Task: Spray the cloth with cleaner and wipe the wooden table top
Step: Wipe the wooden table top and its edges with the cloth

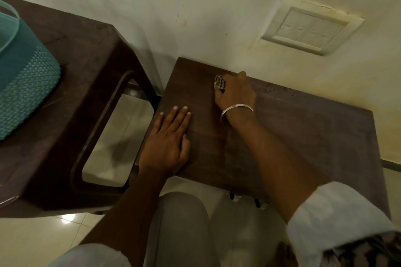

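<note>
Right fingers press cloth near table far edge.

Silver bangle on right wrist; white rolled sleeve, patterned cuff; light grey trousers

Cream stained wall is carrying a switch plate; left of it a brown plastic stool is holding a teal basket; glossy tile floor lying below.
</note>
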